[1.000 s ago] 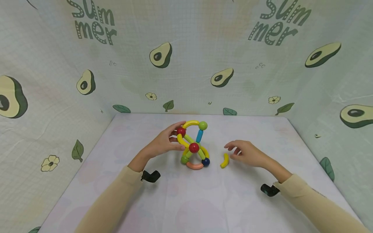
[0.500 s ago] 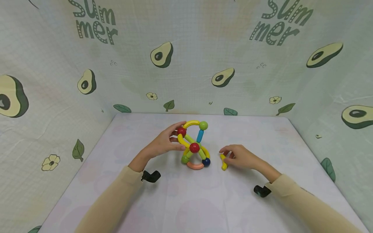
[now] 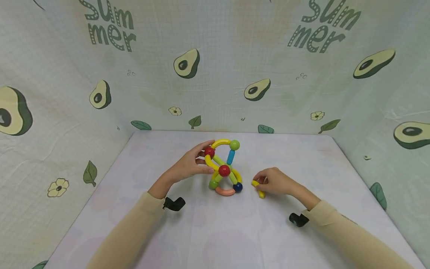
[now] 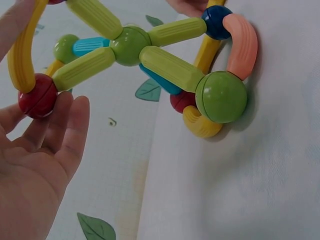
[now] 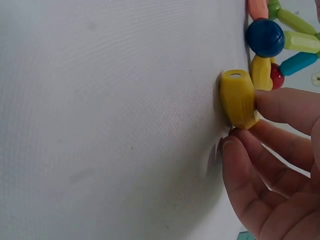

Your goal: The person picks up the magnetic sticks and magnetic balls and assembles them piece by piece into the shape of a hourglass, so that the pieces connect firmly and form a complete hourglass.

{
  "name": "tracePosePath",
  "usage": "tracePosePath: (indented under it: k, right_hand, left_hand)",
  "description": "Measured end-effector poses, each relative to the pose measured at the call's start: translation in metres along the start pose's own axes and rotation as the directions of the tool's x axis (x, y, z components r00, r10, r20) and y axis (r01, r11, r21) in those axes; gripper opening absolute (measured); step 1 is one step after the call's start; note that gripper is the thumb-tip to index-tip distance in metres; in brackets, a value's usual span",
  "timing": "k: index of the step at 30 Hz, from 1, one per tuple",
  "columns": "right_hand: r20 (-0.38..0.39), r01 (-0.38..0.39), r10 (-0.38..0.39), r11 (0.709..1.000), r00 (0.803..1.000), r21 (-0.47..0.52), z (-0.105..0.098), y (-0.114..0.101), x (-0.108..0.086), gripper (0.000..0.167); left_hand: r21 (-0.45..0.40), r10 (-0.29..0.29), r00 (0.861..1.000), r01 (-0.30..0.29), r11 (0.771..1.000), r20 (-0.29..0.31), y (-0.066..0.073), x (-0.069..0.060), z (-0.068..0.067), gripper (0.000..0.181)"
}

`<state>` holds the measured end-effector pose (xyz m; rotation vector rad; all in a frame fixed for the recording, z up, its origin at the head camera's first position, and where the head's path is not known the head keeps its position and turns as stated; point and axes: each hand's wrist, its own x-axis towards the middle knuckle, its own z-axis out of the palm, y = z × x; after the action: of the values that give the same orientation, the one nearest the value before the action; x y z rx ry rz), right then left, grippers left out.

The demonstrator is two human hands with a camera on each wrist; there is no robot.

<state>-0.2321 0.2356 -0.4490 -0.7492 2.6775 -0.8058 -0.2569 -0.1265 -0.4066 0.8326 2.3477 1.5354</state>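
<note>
A standing frame of magnetic balls and sticks, with a red ball [image 3: 224, 170] at its front, rises near the table's middle. My left hand [image 3: 188, 164] grips its upper left side; in the left wrist view fingertips curl under another red ball [image 4: 38, 97] beside a yellow curved stick [image 4: 22, 55]. A salmon curved stick [image 3: 224, 191] spans the base between a green ball [image 4: 221, 96] and a dark blue ball [image 3: 237, 187]. To the right, my right hand [image 3: 277, 182] pinches a loose yellow curved stick [image 5: 238, 100] at the tabletop; part of it hides behind the fingers.
The pale cloth-covered table [image 3: 221, 231] meets a hanging cloth [image 3: 215, 67] printed with avocados and leaves at the back and sides. A black wrist camera [image 3: 174, 204] sits by the left sleeve, and a second black camera [image 3: 298, 219] by the right.
My right hand has moved left and down onto the loose yellow stick and taken hold of it. The stick has turned, its far end now pointing left. The left hand and frame hold still.
</note>
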Motion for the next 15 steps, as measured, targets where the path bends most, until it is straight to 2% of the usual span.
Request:
tracePosePath:
  k: [10,15]
  right_hand:
    - [0.034,-0.028,0.027,0.999,0.999,0.043,-0.0006,-0.0009,0.0004,0.020]
    - [0.013,-0.014,0.014,0.999,1.000,0.039,-0.0028,-0.0014,0.0009,0.020]
  left_hand:
    - [0.002,0.002,1.000,-0.002,1.000,-0.006,0.0005,-0.0006,0.0011,0.097]
    - [0.000,0.005,1.000,-0.005,1.000,-0.006,0.0013,-0.0013,0.0012,0.097]
